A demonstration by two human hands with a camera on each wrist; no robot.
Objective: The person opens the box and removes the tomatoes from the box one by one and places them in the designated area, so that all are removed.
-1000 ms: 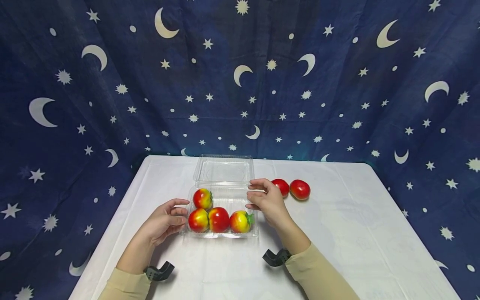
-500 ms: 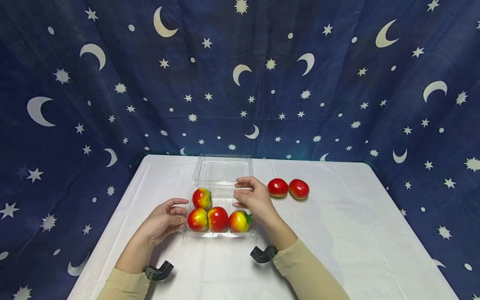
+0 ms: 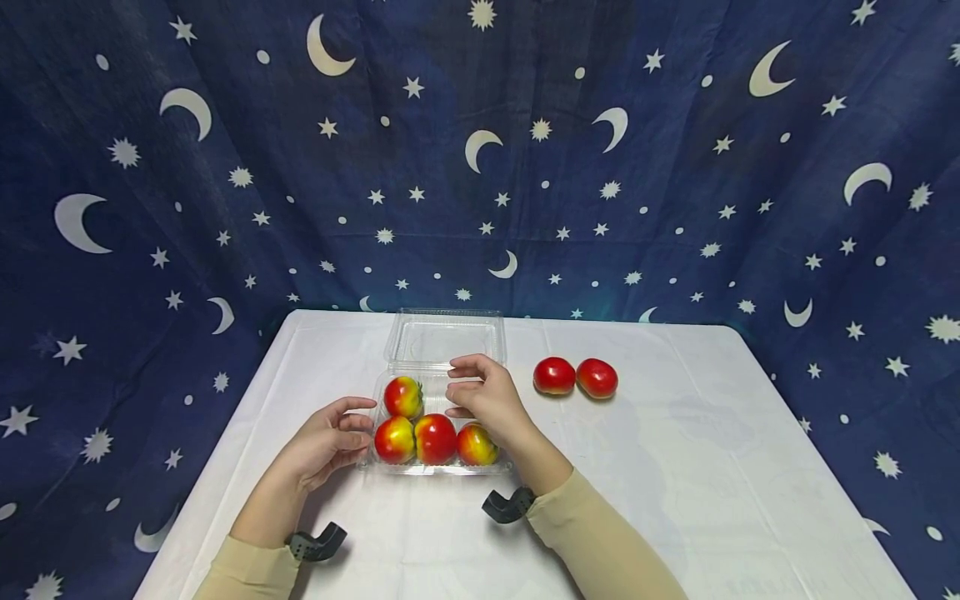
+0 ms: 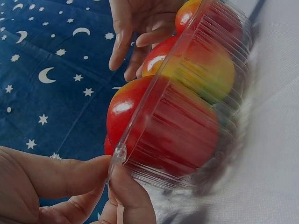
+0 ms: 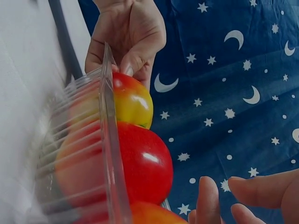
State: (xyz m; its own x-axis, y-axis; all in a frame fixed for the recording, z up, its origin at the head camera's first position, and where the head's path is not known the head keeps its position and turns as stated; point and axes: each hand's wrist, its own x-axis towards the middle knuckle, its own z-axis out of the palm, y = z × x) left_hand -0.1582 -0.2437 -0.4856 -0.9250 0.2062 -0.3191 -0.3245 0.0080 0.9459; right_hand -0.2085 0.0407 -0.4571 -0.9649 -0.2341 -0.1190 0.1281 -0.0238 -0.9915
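A clear plastic clamshell box (image 3: 442, 470) stands on the table with its lid (image 3: 447, 336) folded back. Inside are several red-and-yellow fruits, one at the back left (image 3: 402, 397) with a green leafy top and a redder one (image 3: 436, 439) in the front row. With thumb and finger, my left hand (image 3: 330, 437) pinches the box's left rim, plainly seen in the left wrist view. My right hand (image 3: 491, 404) hovers over the right half of the box, partly covering the front-right fruit (image 3: 477, 444). In the right wrist view its fingers (image 5: 208, 198) are apart with nothing between them.
Two smooth red fruits (image 3: 554, 376) (image 3: 597, 378) lie side by side on the white-covered table (image 3: 675, 467), right of the box. A dark blue cloth (image 3: 480, 208) with moons and stars hangs behind and at both sides.
My right hand has moved left from the box's right edge to over its inside, uncovering the nearer red fruit on the table. The left hand stays at the left rim.
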